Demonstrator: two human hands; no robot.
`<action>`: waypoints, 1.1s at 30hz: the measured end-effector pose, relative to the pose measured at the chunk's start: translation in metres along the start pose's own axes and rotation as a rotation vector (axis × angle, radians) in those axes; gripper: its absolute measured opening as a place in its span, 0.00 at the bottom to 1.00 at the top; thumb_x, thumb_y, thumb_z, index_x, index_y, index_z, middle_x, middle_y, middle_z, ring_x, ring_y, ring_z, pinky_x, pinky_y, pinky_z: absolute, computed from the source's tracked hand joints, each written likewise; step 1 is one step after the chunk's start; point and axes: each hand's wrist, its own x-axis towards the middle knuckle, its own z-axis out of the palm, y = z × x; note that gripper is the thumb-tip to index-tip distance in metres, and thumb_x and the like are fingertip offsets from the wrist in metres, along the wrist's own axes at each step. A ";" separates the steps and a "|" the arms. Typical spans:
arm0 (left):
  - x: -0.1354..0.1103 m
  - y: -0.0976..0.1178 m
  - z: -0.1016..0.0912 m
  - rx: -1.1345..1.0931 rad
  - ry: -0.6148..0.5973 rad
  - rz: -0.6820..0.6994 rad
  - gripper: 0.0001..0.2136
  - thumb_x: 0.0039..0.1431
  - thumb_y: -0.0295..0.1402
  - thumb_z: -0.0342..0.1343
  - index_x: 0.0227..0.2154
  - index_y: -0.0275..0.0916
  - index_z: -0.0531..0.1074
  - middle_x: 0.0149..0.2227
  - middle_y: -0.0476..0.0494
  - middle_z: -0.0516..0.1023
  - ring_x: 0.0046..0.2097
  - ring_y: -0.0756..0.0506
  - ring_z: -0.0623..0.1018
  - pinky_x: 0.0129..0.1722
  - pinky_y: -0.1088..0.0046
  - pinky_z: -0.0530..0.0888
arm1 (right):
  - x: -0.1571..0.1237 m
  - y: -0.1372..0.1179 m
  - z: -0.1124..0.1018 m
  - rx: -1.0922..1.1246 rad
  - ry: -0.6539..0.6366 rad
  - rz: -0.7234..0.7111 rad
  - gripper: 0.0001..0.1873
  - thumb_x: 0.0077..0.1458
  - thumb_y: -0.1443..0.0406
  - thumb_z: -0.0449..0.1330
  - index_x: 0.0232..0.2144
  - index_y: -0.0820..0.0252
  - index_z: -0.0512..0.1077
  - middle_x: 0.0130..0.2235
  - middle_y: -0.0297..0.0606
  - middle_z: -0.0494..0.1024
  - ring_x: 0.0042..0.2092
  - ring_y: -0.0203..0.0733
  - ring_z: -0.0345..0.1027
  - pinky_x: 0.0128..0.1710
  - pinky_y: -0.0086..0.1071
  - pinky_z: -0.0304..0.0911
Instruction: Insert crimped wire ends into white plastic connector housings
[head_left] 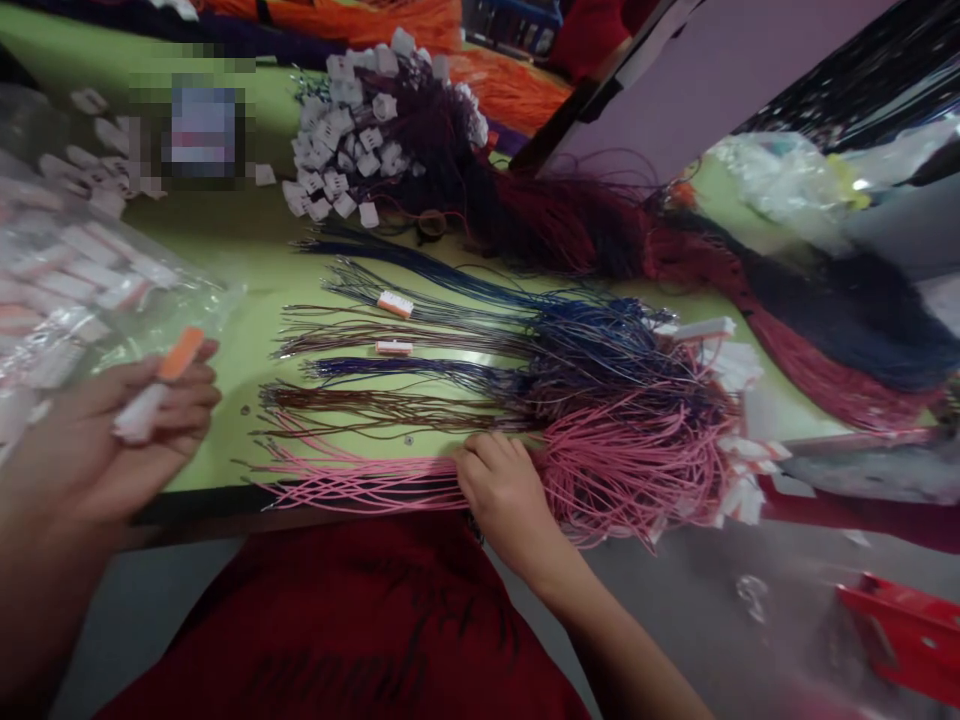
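Observation:
My left hand (161,420), palm turned up at the left, has its fingers curled around a white and orange connector housing (180,355). Beside it lies a clear plastic bag (112,270) of similar housings. My right hand (506,490) is closed over pink wires (360,475) near the table's front edge; its fingertips are partly hidden. Beyond it, brown wires (390,405), blue-violet wires (420,368) and dark blue wires (420,262) are spread in rows with bare tips to the left. Two loose connector housings, one (395,304) farther back and one (394,348) nearer, rest among the rows.
Dark red and black wires with white connectors (345,130) lie in a heap at the back. White connectors (739,460) cap the far right wire ends. Orange wires (510,90) lie behind. A purple panel (645,90) rises at back right. A red object (907,640) stands lower right.

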 end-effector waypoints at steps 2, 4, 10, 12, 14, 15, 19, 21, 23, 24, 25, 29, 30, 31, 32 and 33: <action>-0.008 -0.021 0.015 0.030 -0.094 -0.079 0.13 0.54 0.15 0.39 0.29 0.34 0.68 0.21 0.51 0.62 0.17 0.57 0.64 0.11 0.90 0.61 | 0.002 0.000 0.001 -0.038 -0.023 -0.025 0.08 0.56 0.73 0.55 0.28 0.61 0.71 0.30 0.39 0.71 0.34 0.43 0.57 0.34 0.36 0.50; -0.012 -0.032 0.016 0.076 -0.081 -0.104 0.13 0.51 0.14 0.41 0.31 0.32 0.68 0.24 0.46 0.67 0.21 0.55 0.69 0.12 0.88 0.64 | 0.002 0.001 0.002 -0.042 -0.020 -0.032 0.08 0.56 0.73 0.54 0.26 0.62 0.70 0.30 0.40 0.72 0.34 0.43 0.57 0.35 0.36 0.50; -0.005 -0.048 0.004 0.157 -0.124 -0.084 0.08 0.49 0.17 0.52 0.32 0.29 0.72 0.28 0.44 0.72 0.24 0.55 0.70 0.16 0.87 0.67 | 0.001 0.005 0.001 0.045 0.078 0.023 0.08 0.59 0.71 0.54 0.31 0.60 0.72 0.31 0.38 0.72 0.35 0.41 0.59 0.35 0.35 0.50; -0.003 -0.055 0.004 0.191 -0.145 -0.090 0.07 0.49 0.20 0.55 0.32 0.31 0.73 0.28 0.44 0.72 0.24 0.54 0.70 0.16 0.87 0.67 | 0.006 0.000 0.004 0.002 0.028 -0.005 0.07 0.58 0.71 0.56 0.29 0.60 0.72 0.30 0.39 0.71 0.35 0.42 0.58 0.34 0.35 0.48; -0.003 -0.060 0.005 0.218 -0.172 -0.091 0.07 0.49 0.21 0.56 0.33 0.34 0.73 0.29 0.45 0.73 0.24 0.54 0.70 0.16 0.87 0.66 | 0.013 -0.005 0.007 -0.033 -0.031 -0.044 0.08 0.56 0.71 0.56 0.26 0.61 0.70 0.29 0.39 0.70 0.34 0.42 0.57 0.34 0.36 0.48; -0.003 -0.062 0.006 0.226 -0.185 -0.085 0.08 0.50 0.21 0.56 0.34 0.35 0.73 0.28 0.45 0.73 0.24 0.54 0.70 0.15 0.87 0.65 | 0.016 -0.007 0.009 -0.037 -0.044 -0.061 0.08 0.56 0.71 0.57 0.25 0.61 0.70 0.29 0.39 0.70 0.34 0.42 0.57 0.34 0.36 0.49; -0.003 -0.056 0.003 0.221 -0.210 -0.050 0.12 0.51 0.21 0.55 0.38 0.41 0.72 0.27 0.47 0.72 0.21 0.55 0.67 0.13 0.88 0.61 | 0.017 -0.003 0.006 0.054 0.004 -0.046 0.08 0.55 0.73 0.54 0.25 0.61 0.68 0.30 0.40 0.72 0.34 0.41 0.59 0.35 0.36 0.51; -0.002 -0.048 -0.002 0.198 -0.184 0.011 0.16 0.49 0.19 0.55 0.39 0.43 0.72 0.27 0.48 0.72 0.22 0.54 0.67 0.13 0.88 0.61 | 0.010 0.003 -0.004 0.193 0.035 0.013 0.08 0.54 0.74 0.52 0.26 0.60 0.67 0.29 0.39 0.72 0.33 0.40 0.60 0.34 0.35 0.53; -0.002 -0.041 -0.005 0.174 -0.142 0.085 0.19 0.48 0.17 0.54 0.40 0.46 0.72 0.27 0.47 0.74 0.23 0.54 0.68 0.14 0.88 0.62 | 0.004 0.005 -0.019 0.373 0.046 0.050 0.08 0.54 0.74 0.52 0.26 0.60 0.66 0.27 0.36 0.71 0.31 0.38 0.61 0.33 0.33 0.55; -0.003 -0.040 -0.005 0.168 -0.123 0.113 0.20 0.47 0.16 0.54 0.40 0.47 0.72 0.27 0.47 0.75 0.23 0.53 0.69 0.15 0.88 0.63 | 0.002 0.004 -0.028 0.470 0.040 0.042 0.08 0.54 0.73 0.53 0.26 0.59 0.66 0.26 0.35 0.71 0.30 0.37 0.61 0.32 0.32 0.56; -0.004 -0.041 -0.004 0.171 -0.111 0.127 0.21 0.46 0.16 0.55 0.41 0.47 0.72 0.27 0.47 0.75 0.24 0.53 0.70 0.16 0.87 0.64 | 0.002 0.000 -0.037 0.571 0.019 0.010 0.07 0.55 0.73 0.54 0.26 0.59 0.67 0.25 0.34 0.71 0.30 0.36 0.62 0.32 0.31 0.57; -0.013 -0.065 0.009 0.255 -0.201 -0.002 0.17 0.45 0.19 0.60 0.39 0.42 0.73 0.28 0.45 0.77 0.24 0.52 0.73 0.19 0.84 0.69 | 0.016 -0.034 -0.056 0.969 -0.226 -0.244 0.05 0.58 0.70 0.56 0.31 0.58 0.70 0.29 0.32 0.75 0.32 0.32 0.67 0.35 0.28 0.62; -0.016 -0.074 0.012 0.285 -0.256 -0.069 0.17 0.46 0.21 0.61 0.40 0.41 0.72 0.28 0.45 0.78 0.25 0.51 0.74 0.20 0.82 0.71 | 0.022 -0.043 -0.055 1.046 -0.273 -0.260 0.04 0.58 0.69 0.55 0.32 0.58 0.70 0.30 0.32 0.76 0.33 0.31 0.68 0.35 0.26 0.63; -0.017 -0.082 0.014 0.306 -0.302 -0.115 0.17 0.46 0.22 0.62 0.41 0.41 0.71 0.28 0.46 0.77 0.25 0.51 0.75 0.21 0.81 0.72 | 0.028 -0.049 -0.052 1.100 -0.273 -0.217 0.04 0.58 0.69 0.55 0.31 0.58 0.70 0.30 0.31 0.75 0.32 0.30 0.68 0.34 0.25 0.63; -0.018 -0.088 0.015 0.334 -0.332 -0.156 0.17 0.47 0.24 0.63 0.42 0.41 0.71 0.28 0.47 0.77 0.24 0.51 0.75 0.22 0.80 0.73 | 0.033 -0.052 -0.048 1.124 -0.234 -0.121 0.05 0.57 0.69 0.55 0.31 0.59 0.70 0.30 0.31 0.75 0.30 0.30 0.68 0.32 0.24 0.63; -0.019 -0.093 0.016 0.352 -0.345 -0.177 0.17 0.48 0.26 0.64 0.42 0.41 0.70 0.28 0.47 0.78 0.25 0.51 0.76 0.24 0.79 0.73 | 0.038 -0.053 -0.042 1.116 -0.165 0.009 0.05 0.56 0.70 0.55 0.29 0.59 0.69 0.28 0.30 0.74 0.29 0.30 0.66 0.29 0.23 0.62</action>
